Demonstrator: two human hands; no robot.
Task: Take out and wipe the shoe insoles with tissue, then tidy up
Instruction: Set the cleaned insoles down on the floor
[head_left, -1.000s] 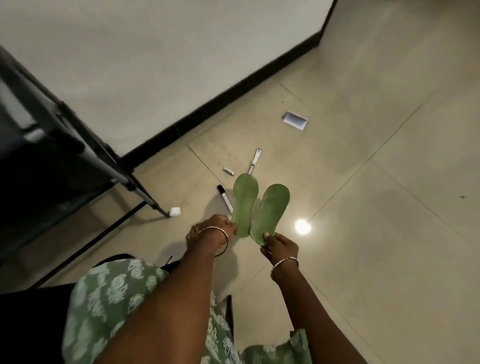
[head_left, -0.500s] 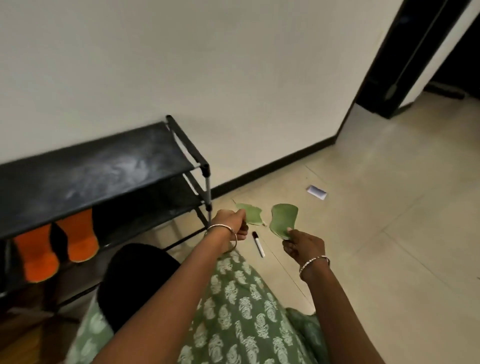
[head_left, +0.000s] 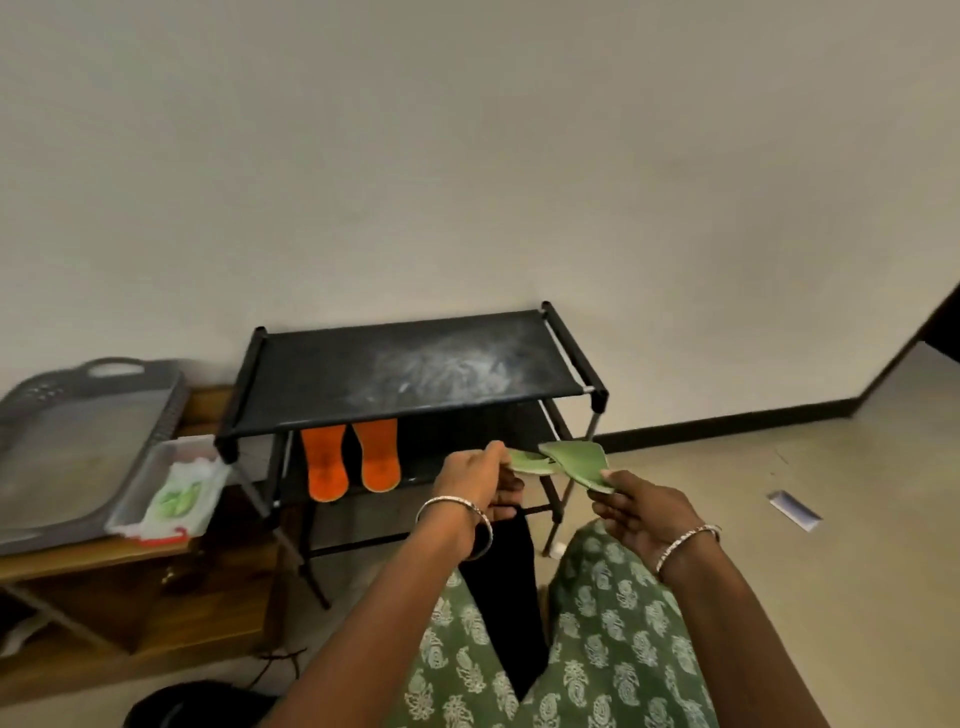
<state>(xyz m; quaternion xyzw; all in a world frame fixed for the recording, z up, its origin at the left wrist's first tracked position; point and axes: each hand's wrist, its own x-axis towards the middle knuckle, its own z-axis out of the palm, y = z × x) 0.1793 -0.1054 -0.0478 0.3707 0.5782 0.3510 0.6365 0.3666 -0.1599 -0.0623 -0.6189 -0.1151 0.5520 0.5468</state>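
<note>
My left hand (head_left: 475, 480) pinches the end of one green insole (head_left: 530, 462), and my right hand (head_left: 636, 506) pinches the other green insole (head_left: 579, 462). Both insoles hang in the air, lying nearly flat, in front of the right end of a black shoe rack (head_left: 415, 364). Two orange insoles (head_left: 350, 462) lean side by side on the rack's lower shelf. A pack of tissues (head_left: 179, 496) sits in a clear tray on a wooden table to the left.
A grey lidded bin or tray (head_left: 72, 441) lies on the wooden table (head_left: 104, 566) at left. A small white card (head_left: 795, 510) lies on the tiled floor at right. A dark doorway (head_left: 945, 332) opens at far right. A dark shoe (head_left: 202, 706) is at the bottom.
My view has swung up and left from the floor to the shoe rack. Both hands have carried the green insoles from above the floor up to the rack, tipping them flatter.
</note>
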